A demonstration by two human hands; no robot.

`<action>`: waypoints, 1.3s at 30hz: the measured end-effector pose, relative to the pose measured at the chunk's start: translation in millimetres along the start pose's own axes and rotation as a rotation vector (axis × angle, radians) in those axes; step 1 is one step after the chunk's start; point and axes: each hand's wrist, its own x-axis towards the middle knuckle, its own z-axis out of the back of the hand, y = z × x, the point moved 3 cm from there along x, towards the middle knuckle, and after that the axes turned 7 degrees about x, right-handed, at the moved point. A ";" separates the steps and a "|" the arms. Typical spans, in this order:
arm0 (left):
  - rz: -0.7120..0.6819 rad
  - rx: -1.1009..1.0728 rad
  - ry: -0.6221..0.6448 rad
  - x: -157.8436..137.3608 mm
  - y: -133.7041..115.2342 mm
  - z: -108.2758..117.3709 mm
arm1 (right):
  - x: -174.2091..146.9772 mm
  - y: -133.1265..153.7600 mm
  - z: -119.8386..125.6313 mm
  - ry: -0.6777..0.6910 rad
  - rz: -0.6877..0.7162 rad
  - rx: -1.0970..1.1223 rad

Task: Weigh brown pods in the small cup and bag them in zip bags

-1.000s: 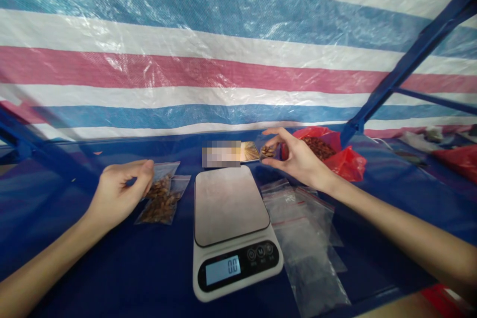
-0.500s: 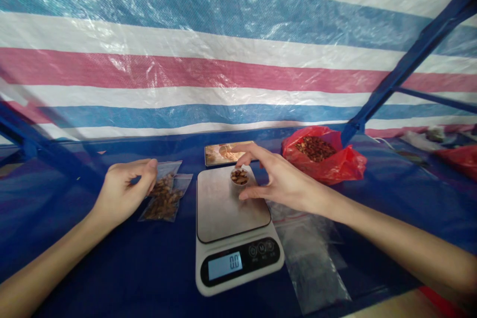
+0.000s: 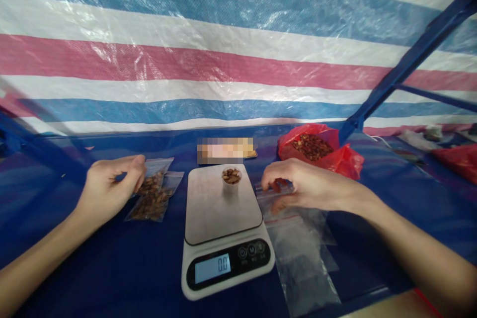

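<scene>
A small clear cup (image 3: 231,179) filled with brown, nut-like pieces stands upright on the steel plate of a white kitchen scale (image 3: 223,218). The scale's display reads 0.0. My right hand (image 3: 294,184) is just right of the plate, fingers curved and apart, above flat clear zip bags (image 3: 303,253); nothing shows in its grasp. On the left, my left hand (image 3: 114,181) is closed, thumb pressed to the curled fingers; whatever is at the fingertips is hidden. Beside it lie two zip bags of brown pieces (image 3: 152,198), partly overlapping.
A red plastic bag (image 3: 350,159) holding reddish-brown pieces (image 3: 312,147) sits open at the back right. Behind the scale lies a flat, blurred-out object (image 3: 225,150). Blue frame bars (image 3: 410,62) and a striped tarp (image 3: 208,64) bound the blue surface (image 3: 156,268).
My right hand has let go of the cup and moved right, over the clear bags. The cup stays on the scale. My left hand keeps its closed shape; the view has shifted slightly.
</scene>
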 end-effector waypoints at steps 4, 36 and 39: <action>0.025 -0.010 -0.004 0.2 0.2 -0.2 | 2.7 -8.5 -8.9 0.047 -0.016 -0.133; 0.050 0.047 -0.053 2.5 -0.5 6.7 | 3.7 -33.2 25.5 -0.422 0.161 -0.574; 0.053 0.081 -0.081 4.1 -0.2 8.2 | -0.1 -29.3 31.8 -0.497 0.141 -0.618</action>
